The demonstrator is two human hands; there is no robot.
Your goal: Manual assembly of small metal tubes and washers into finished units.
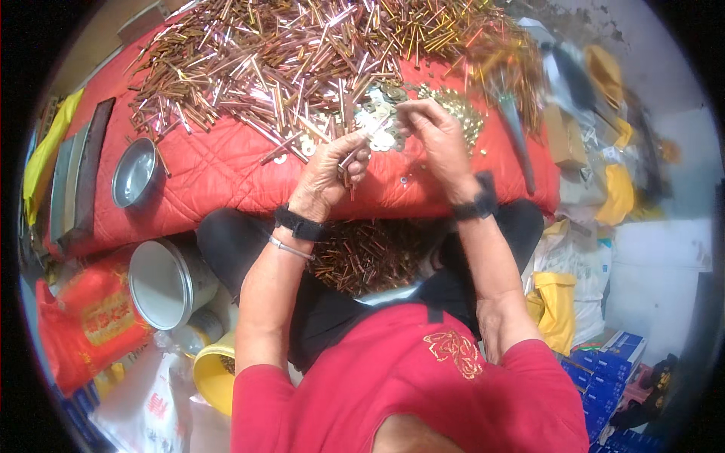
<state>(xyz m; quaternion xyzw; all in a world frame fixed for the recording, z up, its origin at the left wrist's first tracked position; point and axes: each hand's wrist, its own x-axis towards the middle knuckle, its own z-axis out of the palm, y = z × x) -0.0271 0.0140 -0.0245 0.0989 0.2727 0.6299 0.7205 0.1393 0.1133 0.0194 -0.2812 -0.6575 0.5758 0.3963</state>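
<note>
Filling the area from ten to two o'clock before you: one counter (226, 166), red quilted cover, soft underneath.

Main heap of rods (287, 60), copper-coloured, at twelve o'clock on the counter. Handling, as judged: each rod light, stiff, smooth enough to roll; tangled in bulk. Take one near mid-length, between thumb and forefinger.

Lower heap of rods (359, 260), same kind, at six o'clock from your hands, between your legs.

Forearms, two, banded in black at the wrists. Yours on the left leans toward one o'clock, the other toward eleven; they converge over the counter's near edge.

Left hand (332, 167): fingers curled round a few rods, thumb pressed forward. Right hand (445, 143): wrist bent, fingers hooked toward ten o'clock, thumb close to the forefinger; whether anything is pinched there, you cannot tell.

Metal bowl (136, 174), one, at ten o'clock, tilted.

Held rods (347, 175), few, ends jutting from your left fist; a loose grip could let them slide.

Pale discs (385, 139), ring-shaped, just beyond your fingertips: thin, light, probably slippery; lift by the rim.

Yellowish bits (470, 121), loose, at one o'clock; too small to identify.
</note>
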